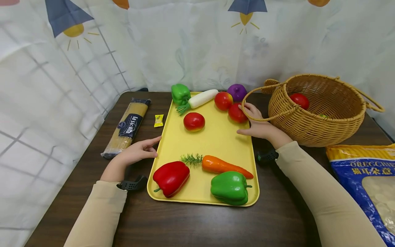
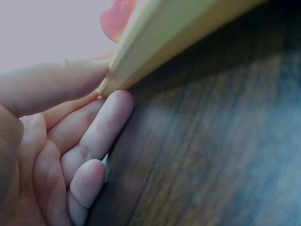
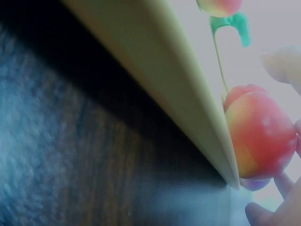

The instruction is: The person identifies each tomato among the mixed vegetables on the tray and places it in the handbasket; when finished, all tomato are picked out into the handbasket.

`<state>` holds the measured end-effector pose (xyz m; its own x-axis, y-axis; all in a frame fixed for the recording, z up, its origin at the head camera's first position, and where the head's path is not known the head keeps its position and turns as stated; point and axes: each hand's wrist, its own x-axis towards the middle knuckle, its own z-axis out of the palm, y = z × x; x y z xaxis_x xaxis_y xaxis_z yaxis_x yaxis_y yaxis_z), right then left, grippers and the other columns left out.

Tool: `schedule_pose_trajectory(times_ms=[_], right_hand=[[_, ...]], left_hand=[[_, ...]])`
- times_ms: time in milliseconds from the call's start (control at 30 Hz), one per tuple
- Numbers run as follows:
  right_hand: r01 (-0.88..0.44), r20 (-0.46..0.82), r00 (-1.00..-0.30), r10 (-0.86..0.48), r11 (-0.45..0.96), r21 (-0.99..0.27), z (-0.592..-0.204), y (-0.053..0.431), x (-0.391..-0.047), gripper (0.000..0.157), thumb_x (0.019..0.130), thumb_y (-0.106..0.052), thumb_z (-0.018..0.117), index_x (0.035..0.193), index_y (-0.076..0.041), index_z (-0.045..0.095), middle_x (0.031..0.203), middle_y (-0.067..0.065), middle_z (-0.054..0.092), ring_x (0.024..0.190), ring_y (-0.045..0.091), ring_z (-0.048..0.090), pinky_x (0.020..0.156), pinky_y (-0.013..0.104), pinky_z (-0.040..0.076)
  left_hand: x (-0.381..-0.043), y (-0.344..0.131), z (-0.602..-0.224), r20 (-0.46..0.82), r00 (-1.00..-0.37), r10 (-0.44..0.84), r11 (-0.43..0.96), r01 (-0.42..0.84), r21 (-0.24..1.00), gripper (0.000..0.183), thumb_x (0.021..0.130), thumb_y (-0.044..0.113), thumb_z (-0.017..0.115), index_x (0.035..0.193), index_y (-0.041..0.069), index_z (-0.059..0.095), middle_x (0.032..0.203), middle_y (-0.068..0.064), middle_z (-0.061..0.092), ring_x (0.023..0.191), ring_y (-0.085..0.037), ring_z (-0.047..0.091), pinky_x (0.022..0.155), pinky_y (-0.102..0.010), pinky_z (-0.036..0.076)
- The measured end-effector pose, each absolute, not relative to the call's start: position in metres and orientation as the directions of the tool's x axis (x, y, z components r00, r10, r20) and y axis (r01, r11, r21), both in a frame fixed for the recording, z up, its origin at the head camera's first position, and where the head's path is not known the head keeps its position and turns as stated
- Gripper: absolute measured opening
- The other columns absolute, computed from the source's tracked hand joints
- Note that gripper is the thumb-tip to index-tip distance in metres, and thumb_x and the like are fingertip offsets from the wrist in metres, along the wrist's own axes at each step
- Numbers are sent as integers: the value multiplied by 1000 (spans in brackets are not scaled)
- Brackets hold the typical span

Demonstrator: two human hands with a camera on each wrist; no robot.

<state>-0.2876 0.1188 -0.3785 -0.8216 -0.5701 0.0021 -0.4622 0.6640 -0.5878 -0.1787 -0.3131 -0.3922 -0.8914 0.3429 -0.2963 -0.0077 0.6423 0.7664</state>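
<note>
My left hand is at the left edge of the yellow tray, its index finger and thumb touching the rim. In the left wrist view the thumb and fingertips meet that edge. At the tray's far right, my right hand reaches past the basket handle to a red fruit with a yellowish patch. Its fingers touch the far side of the fruit, while the thumb stands apart. Another red-yellow fruit and a purple round vegetable lie just beyond. A third red fruit sits mid-tray.
The tray also bears two green peppers, a red pepper, a carrot and a white radish. A wicker basket holding a red fruit stands right. Pasta packs and a yellow candy flank the tray.
</note>
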Motion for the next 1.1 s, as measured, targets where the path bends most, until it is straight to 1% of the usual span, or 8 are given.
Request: schedule_pose_trajectory(times_ms=[133,233,433,633,700,800,1000,1100], right_hand=[[-477,23,-824,-566,673,-565,-378,119,-287,90,80,-30,68,147,-13,10,144,18,-1,131,42,-5,105,58,6],[-485,42,-828,-560,675,-556,-378,117,-288,85,79,-29,69,145,-13,19,143,18,2,128,42,-2,103,57,7],[-486,39,-825,-563,674,-556,-380,115,-296,73,79,-25,69,140,-17,29,148,16,2,130,43,2,102,59,6],[-470,44,-805,-591,592,-655,-384,115,-303,60,81,-9,65,133,-12,35,146,17,4,135,38,3,107,56,11],[-470,59,-803,-594,568,-676,-385,115,-305,54,81,-6,63,129,-10,38,143,19,6,134,38,5,107,56,14],[-466,75,-807,-586,553,-691,-386,114,-307,48,82,-4,60,126,-9,39,140,20,8,131,38,6,105,57,14],[-428,67,-827,-558,548,-719,-387,114,-308,47,82,-5,61,123,-8,40,142,20,6,133,37,4,106,57,13],[-432,70,-824,-563,542,-721,-388,113,-307,48,82,-5,63,123,-7,39,144,20,11,135,36,6,107,56,13]], left_hand=[[-179,-314,-393,-300,-890,343,638,-13,770,68,86,24,60,144,11,26,99,-11,62,83,-15,56,77,-23,45],[-178,-314,-393,-302,-889,345,637,-15,771,68,86,24,60,144,12,26,99,-11,62,84,-16,56,77,-24,45],[-178,-315,-394,-299,-891,343,642,-10,767,68,86,25,60,144,11,26,94,-9,62,82,-15,55,76,-24,45],[-179,-315,-393,-295,-892,344,639,-8,769,68,86,24,60,144,10,26,91,-9,62,81,-15,55,75,-23,45],[-179,-315,-393,-298,-891,343,639,-11,769,68,86,25,60,144,10,26,92,-9,62,81,-15,55,75,-24,45],[-179,-315,-393,-298,-893,338,642,-13,767,68,86,25,60,144,11,26,93,-9,63,82,-15,55,77,-24,45],[-180,-314,-391,-295,-896,332,654,-7,757,69,86,26,60,144,11,26,92,-8,63,82,-15,55,80,-24,44],[-180,-315,-393,-306,-895,325,659,-18,752,69,86,27,60,144,12,26,92,-8,63,82,-15,55,81,-25,44]])
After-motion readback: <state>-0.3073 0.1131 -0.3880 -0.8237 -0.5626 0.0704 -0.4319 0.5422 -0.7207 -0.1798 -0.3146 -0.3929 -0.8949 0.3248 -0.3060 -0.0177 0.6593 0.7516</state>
